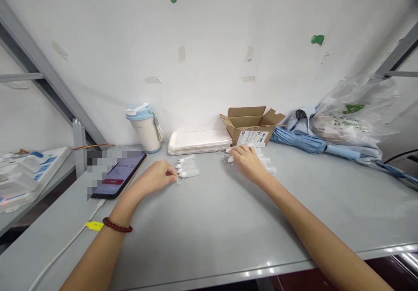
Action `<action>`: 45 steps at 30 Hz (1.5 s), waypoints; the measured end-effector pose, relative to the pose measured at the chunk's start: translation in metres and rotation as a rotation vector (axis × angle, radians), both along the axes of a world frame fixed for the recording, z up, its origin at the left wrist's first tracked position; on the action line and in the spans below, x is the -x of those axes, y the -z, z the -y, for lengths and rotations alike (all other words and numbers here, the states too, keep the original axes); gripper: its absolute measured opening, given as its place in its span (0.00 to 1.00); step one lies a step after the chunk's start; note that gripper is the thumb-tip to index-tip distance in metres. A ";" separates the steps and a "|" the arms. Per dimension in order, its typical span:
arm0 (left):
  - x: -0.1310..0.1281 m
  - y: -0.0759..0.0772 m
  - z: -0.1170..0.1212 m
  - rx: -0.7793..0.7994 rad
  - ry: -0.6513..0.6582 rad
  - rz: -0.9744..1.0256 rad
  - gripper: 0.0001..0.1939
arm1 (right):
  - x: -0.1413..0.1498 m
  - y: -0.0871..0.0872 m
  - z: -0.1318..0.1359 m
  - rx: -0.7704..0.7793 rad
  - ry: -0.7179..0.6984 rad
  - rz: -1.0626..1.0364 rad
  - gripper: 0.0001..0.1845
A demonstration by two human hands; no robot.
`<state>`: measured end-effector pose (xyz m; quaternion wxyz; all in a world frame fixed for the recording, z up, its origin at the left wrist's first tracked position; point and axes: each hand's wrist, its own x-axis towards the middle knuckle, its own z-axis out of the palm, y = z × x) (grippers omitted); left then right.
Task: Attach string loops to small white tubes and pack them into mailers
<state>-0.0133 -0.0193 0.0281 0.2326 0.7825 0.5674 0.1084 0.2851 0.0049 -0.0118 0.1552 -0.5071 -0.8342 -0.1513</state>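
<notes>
On the grey table, several small translucent bottles with white caps and thin loops (187, 167) lie side by side. My left hand (158, 176) is at their cap ends, its fingertips pinched together near a thin loop. What they hold, if anything, is too small to make out. Further right, my right hand (245, 160) reaches over a second group of similar bottles (270, 169), fingers curled down around a cap end. The hand hides much of this group; bottle ends show on its right and thin loops on its left.
Behind the bottles lie a stack of white envelopes (199, 141) and an open cardboard box (250, 127). A tumbler (145, 130) and a cabled phone (119, 177) stand and lie at left. A folded blue umbrella (300, 140) and a plastic bag (355, 112) are at right.
</notes>
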 end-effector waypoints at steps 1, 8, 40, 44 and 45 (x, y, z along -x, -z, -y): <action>0.003 0.002 -0.002 -0.015 -0.017 -0.017 0.10 | -0.002 0.001 -0.001 0.005 0.016 0.034 0.18; -0.004 0.018 -0.006 -0.283 -0.072 0.046 0.27 | -0.004 0.002 -0.004 0.060 0.044 0.112 0.18; -0.027 0.036 -0.009 -0.442 0.011 0.195 0.23 | 0.011 0.000 0.004 0.014 -0.050 -0.095 0.14; -0.046 0.025 0.007 -0.401 0.019 0.285 0.20 | 0.023 -0.002 0.019 0.038 -0.253 -0.427 0.12; -0.050 0.023 0.011 -0.372 0.021 0.312 0.20 | 0.027 -0.004 0.023 0.067 -0.294 -0.500 0.11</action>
